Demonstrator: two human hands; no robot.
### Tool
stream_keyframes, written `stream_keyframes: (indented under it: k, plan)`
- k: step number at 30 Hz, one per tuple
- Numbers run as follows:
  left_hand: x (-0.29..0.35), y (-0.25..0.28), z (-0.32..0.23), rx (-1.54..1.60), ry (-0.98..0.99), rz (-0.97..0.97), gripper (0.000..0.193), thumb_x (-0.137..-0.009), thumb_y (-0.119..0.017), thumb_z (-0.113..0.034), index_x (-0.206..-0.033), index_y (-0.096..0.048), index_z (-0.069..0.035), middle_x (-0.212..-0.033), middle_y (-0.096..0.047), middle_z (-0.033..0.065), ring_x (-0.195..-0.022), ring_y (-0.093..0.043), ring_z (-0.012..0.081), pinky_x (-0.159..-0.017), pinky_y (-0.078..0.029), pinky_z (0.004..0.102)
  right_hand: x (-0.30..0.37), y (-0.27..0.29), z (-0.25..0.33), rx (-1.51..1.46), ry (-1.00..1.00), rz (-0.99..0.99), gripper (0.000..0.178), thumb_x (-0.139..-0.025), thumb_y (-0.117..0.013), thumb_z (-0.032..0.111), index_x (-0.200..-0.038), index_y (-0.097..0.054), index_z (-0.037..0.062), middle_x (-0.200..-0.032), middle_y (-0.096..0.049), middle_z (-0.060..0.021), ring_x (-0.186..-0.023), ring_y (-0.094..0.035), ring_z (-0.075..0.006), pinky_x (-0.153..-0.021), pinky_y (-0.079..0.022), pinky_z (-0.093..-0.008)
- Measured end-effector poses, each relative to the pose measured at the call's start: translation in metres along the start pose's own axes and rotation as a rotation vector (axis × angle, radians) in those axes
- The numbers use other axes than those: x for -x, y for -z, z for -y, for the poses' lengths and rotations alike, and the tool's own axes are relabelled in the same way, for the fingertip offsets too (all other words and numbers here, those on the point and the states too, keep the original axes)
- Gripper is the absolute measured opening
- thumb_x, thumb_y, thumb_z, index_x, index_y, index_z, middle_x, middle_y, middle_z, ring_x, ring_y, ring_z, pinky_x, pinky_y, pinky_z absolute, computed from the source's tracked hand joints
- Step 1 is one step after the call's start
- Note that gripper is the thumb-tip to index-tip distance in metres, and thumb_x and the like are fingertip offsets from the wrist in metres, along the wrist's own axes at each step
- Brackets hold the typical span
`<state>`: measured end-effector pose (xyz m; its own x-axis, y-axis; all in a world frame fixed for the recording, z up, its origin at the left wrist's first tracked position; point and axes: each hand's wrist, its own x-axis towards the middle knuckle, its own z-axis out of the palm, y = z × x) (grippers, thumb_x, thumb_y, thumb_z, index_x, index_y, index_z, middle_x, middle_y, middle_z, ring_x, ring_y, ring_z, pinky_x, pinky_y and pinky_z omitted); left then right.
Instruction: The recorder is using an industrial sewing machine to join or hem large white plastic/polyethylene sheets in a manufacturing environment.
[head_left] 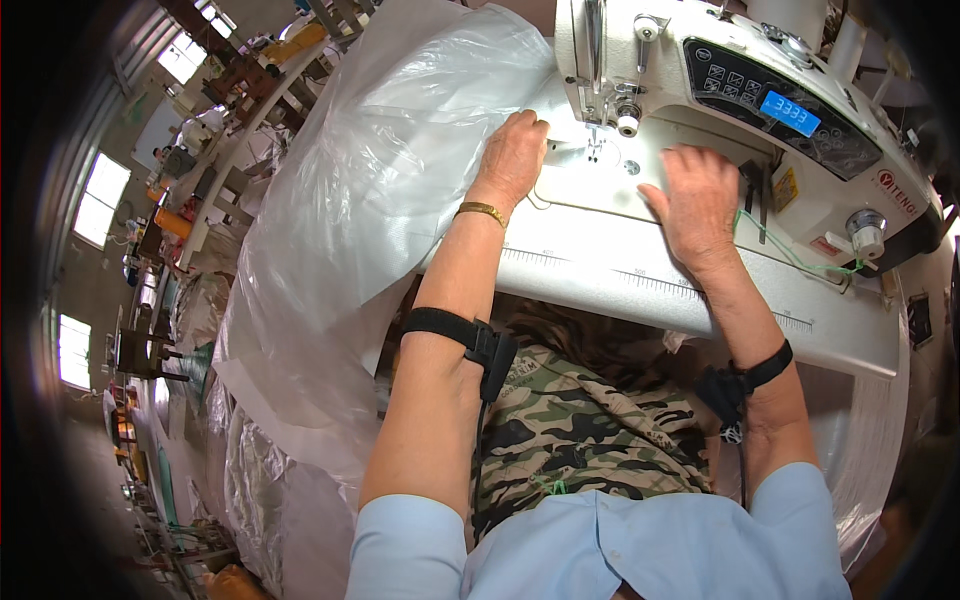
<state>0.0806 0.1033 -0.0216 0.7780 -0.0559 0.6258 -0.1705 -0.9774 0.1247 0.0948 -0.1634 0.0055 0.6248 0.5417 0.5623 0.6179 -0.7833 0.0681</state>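
My left hand (512,160) is closed at the edge of a large translucent plastic sheet (370,140), just left of the presser foot (593,148) of a white sewing machine (655,70). Its fingertips are bent down and partly hidden. The sheet bunches up behind that hand and hangs over the table's left side. To the right of the needle area, my right hand (698,205) is over the machine bed (600,195), thumb apart and fingers stretched, slightly blurred, with nothing in them. A green thread (790,258) runs beside its wrist to the machine's side.
A control panel with a lit blue display (790,112) faces me on the machine head. At the right is the handwheel-like knob (866,230). A printed ruler scale (655,282) lines the table's front edge. Cluttered workbenches (250,115) stand off to the left.
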Motion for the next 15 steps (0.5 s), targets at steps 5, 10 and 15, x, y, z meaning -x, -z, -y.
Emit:
stream_keyframes:
  k: [5, 10, 15]
  plan:
    - [0.005, -0.003, 0.012, -0.050, 0.104, -0.056, 0.006, -0.089, -0.062, -0.006, -0.087, -0.064, 0.000, -0.091, -0.060, 0.0162, -0.091, -0.062, 0.0358, -0.080, -0.052, 0.0463, 0.003, 0.009, -0.012, 0.050, -0.284, 0.175, 0.051, -0.084, -0.076, 0.049, -0.110, -0.070, 0.0059, -0.105, -0.065, -0.0106, -0.107, -0.061, -0.0260, -0.090, -0.045, -0.0458]
    - [0.015, 0.003, 0.019, -0.100, 0.151, -0.065, 0.005, -0.088, -0.063, -0.007, -0.088, -0.065, -0.001, -0.091, -0.060, 0.0160, -0.092, -0.062, 0.0360, -0.081, -0.052, 0.0466, 0.003, 0.010, -0.011, -0.067, -0.254, 0.259, 0.039, -0.089, -0.074, 0.039, -0.103, -0.071, 0.0031, -0.103, -0.066, -0.0125, -0.101, -0.064, -0.0263, -0.086, -0.050, -0.0433]
    - [0.024, 0.013, 0.020, -0.119, 0.215, -0.052, 0.005, -0.086, -0.064, -0.006, -0.089, -0.065, -0.001, -0.092, -0.061, 0.0162, -0.092, -0.062, 0.0361, -0.081, -0.051, 0.0465, 0.006, 0.006, 0.004, -0.156, -0.036, 0.191, 0.029, -0.091, -0.071, 0.030, -0.099, -0.070, 0.0015, -0.103, -0.066, -0.0134, -0.101, -0.064, -0.0271, -0.084, -0.051, -0.0418]
